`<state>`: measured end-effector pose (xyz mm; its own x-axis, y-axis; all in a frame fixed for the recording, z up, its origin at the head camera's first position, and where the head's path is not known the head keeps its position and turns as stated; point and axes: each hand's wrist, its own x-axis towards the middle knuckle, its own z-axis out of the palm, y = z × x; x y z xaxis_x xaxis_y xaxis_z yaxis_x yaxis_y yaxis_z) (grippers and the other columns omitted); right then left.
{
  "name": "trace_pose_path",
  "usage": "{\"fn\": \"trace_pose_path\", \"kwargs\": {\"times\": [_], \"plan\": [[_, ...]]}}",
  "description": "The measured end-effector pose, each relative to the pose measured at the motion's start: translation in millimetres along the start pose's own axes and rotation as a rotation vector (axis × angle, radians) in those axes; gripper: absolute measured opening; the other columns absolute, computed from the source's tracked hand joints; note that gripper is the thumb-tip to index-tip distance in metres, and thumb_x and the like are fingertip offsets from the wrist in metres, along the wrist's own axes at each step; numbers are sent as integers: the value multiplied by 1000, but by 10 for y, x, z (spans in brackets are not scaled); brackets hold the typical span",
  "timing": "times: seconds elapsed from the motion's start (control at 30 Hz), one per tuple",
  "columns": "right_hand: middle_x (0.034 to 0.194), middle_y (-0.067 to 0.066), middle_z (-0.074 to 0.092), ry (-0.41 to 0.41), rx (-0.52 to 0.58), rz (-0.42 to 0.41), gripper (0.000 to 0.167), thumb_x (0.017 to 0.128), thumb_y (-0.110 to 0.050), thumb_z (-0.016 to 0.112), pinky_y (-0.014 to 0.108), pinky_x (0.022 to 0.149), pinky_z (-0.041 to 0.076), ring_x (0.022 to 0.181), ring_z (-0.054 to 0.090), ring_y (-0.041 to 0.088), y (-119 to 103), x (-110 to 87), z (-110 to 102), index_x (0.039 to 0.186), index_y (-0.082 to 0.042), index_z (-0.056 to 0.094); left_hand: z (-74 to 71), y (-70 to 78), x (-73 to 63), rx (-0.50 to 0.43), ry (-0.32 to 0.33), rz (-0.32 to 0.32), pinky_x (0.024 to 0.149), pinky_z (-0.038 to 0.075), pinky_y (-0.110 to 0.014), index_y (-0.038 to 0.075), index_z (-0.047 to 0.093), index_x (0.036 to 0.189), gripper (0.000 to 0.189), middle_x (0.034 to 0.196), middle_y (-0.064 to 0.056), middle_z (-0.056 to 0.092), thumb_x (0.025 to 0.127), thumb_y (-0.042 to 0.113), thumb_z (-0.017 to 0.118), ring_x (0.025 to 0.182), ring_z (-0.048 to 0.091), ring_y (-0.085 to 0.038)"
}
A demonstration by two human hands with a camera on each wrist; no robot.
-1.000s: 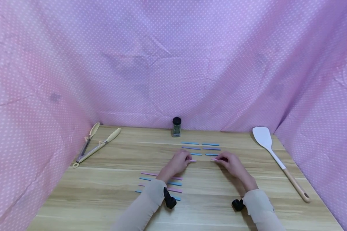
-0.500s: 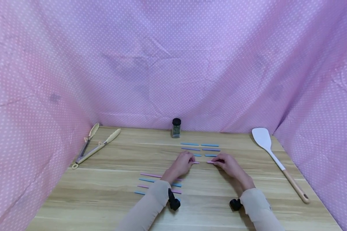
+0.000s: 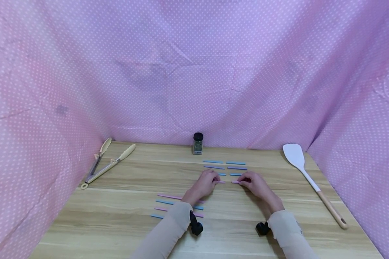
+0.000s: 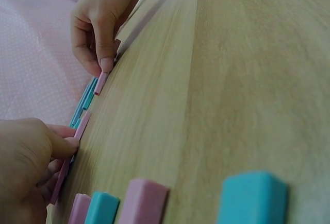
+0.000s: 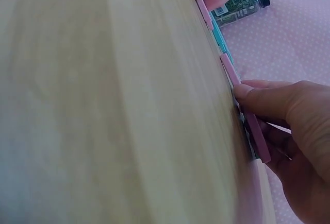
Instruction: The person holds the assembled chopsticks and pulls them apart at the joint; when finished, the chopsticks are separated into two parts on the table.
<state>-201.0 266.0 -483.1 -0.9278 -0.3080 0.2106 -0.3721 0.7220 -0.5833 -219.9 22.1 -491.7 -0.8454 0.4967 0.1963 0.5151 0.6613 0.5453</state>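
My left hand [image 3: 206, 183] pinches a slim pink plastic stick [image 4: 63, 175] between thumb and fingers. Opposite it, my right hand [image 3: 255, 182] pinches a second pink stick [image 5: 255, 131] the same way. Both sticks lie roughly in line, close over the table, their inner ends a small gap apart. Just beyond the hands are two columns of sticks: light blue [image 3: 236, 163] at the back, purple [image 3: 237, 168] in the middle, blue [image 3: 236, 175] nearest. The left hand partly covers the nearest blue one on its side.
Pink [image 3: 168, 196] and blue sticks [image 3: 164, 202] lie in rows under the left forearm, partly hidden. A spice jar [image 3: 198, 144] stands at the back. Tongs [image 3: 111, 163] lie at left, a white spatula [image 3: 298, 160] at right. A pink dotted cloth [image 3: 194, 72] encloses the wooden table.
Both hands have drawn slightly nearer the body, and the two pink sticks have come closer together. Over the last half second the hands have hardly moved.
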Motion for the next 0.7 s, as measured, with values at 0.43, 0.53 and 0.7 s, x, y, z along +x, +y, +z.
{"fn": "trace_pose_path", "kwargs": {"times": [0.43, 0.53, 0.7], "plan": [[93, -3, 66, -20, -23, 32, 10, 86, -10, 70, 35, 81, 49, 90, 60, 15, -17, 7, 8, 92, -17, 73, 14, 37, 4, 90, -13, 28, 90, 44, -29, 16, 70, 98, 9, 94, 6, 60, 91, 14, 64, 94, 54, -13], [93, -2, 66, -6, -33, 38, 8, 85, -12, 71, 35, 80, 50, 89, 60, 15, -38, 2, 3, 92, -16, 73, -19, 42, -25, 123, -8, 42, 91, 43, -30, 17, 68, 104, 14, 97, 6, 60, 91, 20, 64, 95, 54, -12], [97, 3, 65, 42, -23, 16, 9, 86, -13, 71, 40, 81, 51, 92, 61, 19, -128, 20, -35, 94, -13, 72, -171, 27, -97, 120, 10, 50, 90, 43, -32, 18, 66, 107, 17, 102, 6, 60, 92, 25, 64, 98, 53, -13]]}}
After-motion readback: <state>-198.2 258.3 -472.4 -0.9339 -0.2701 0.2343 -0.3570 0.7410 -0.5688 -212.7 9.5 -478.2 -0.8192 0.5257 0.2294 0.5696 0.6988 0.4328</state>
